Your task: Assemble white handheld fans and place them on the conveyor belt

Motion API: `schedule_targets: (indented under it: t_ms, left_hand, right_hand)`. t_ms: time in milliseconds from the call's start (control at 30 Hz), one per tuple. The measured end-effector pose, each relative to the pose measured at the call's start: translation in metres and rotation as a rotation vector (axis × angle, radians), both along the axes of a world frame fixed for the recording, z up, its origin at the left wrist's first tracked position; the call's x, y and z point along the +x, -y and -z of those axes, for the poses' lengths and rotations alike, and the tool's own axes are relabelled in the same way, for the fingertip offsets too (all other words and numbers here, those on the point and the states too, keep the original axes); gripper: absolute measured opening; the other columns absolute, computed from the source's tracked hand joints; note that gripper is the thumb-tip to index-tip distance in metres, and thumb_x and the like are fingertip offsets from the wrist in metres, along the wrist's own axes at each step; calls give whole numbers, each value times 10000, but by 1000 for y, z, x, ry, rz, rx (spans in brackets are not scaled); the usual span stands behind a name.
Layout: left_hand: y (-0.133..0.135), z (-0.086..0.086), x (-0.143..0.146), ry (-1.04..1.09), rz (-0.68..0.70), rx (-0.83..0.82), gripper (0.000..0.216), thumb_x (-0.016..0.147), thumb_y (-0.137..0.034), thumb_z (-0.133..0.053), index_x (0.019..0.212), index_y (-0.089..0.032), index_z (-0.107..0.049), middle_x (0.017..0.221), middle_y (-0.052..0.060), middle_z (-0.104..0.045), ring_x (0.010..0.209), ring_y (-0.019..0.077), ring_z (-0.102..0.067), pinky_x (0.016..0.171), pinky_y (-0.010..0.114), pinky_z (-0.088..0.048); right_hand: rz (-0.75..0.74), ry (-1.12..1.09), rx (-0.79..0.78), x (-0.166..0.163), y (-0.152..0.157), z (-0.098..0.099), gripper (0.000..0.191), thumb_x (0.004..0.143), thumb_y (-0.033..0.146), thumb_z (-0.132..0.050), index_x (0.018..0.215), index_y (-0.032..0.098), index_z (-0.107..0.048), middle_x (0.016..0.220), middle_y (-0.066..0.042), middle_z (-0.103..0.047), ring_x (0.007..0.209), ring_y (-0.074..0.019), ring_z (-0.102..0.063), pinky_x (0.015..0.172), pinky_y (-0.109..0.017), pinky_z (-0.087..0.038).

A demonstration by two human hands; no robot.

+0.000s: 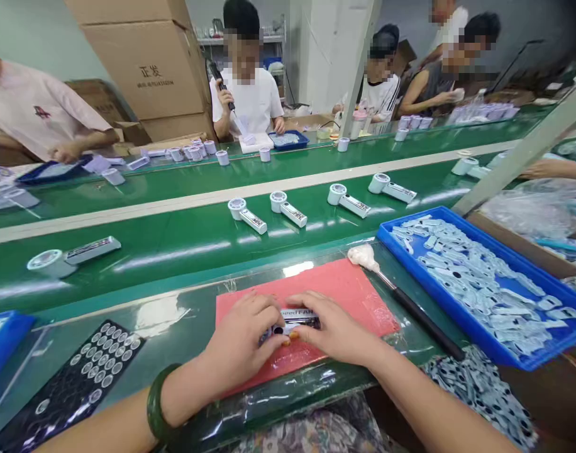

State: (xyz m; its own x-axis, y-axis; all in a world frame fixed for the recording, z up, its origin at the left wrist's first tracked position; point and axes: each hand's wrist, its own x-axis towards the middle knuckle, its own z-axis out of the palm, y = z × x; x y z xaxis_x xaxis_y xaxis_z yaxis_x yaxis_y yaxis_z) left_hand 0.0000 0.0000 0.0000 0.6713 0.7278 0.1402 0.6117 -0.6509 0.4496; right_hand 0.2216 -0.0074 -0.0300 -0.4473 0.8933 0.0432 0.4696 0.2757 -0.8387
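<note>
Head view | fan (299, 320) over red mat (363, 296), left hand (243, 333) and right hand (335, 328) both gripping it | probably light, stiff, smooth, slightly slippery | best held by its long sides

the held piece (298, 313) is partly covered by the left hand (243, 333) and right hand (332, 327); the left-side tray (9, 343) and black sheet (64, 385) are cut off by the view's left edge; labels (295, 214) on the white fans (278, 199) cannot be read
</note>
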Motion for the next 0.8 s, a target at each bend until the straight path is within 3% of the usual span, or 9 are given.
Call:
schedule_targets:
  t_ms: [100, 200, 300, 467, 667, 800]
  left_hand:
    - [8, 7, 7, -32, -52, 48, 196, 908, -209, -561, 1103, -196, -571, 1163, 80, -642, 1098, 275, -566, 949, 522, -463]
    - [11, 7, 13, -31, -101, 46, 155, 917, -189, -523, 1051, -196, -600, 1086, 67, -661, 1018, 260, -583, 895, 493, -472]
    - [10, 3, 15, -26, -124, 23, 144, 915, -198, -531, 1026, -206, -623, 1080, 57, -662, 1009, 248, -583, 881, 463, -472]
    - [14, 1, 12, -40, -122, -14, 230, 924, -223, -537, 1146, -222, -597, 1158, 56, -654, 1173, 265, -528, 1005, 494, -418]
    - [23, 7, 17, 22, -210, 26, 270, 936, -186, -503, 1193, -255, -550, 1123, 28, -645, 1061, 222, -548, 946, 447, -440]
    - [22, 4, 19, -128, -158, 138, 357, 894, -199, -568, 1245, -252, -530, 1170, 45, -632, 1171, 277, -500, 1013, 497, -405]
  right_hand:
    - [22, 62, 94, -5, 7, 0, 334, 910, 134, -649, 1228, 223, -602, 1153, -35, -627, 1088, -229, -552, 980, -398, -423]
    - [56, 99, 153, -9, 10, 2, 277, 925, 118, -612, 1190, 199, -620, 1128, -53, -635, 1068, -242, -551, 965, -411, -418]
    - [40, 91, 160, -8, 9, 4, 297, 928, 132, -619, 1214, 208, -611, 1129, -49, -633, 1061, -237, -550, 955, -403, -419]
    - [-25, 54, 163, -3, 10, 5, 374, 936, 122, -595, 1291, 237, -564, 1189, -40, -618, 1109, -235, -529, 989, -412, -392]
    - [22, 73, 188, -8, 14, 8, 337, 881, 79, -614, 1195, 200, -594, 1141, -48, -629, 1065, -246, -537, 963, -422, -407]
    - [24, -1, 169, -7, 14, 11, 340, 902, 113, -608, 1226, 214, -581, 1175, -49, -622, 1105, -239, -539, 1010, -432, -405]
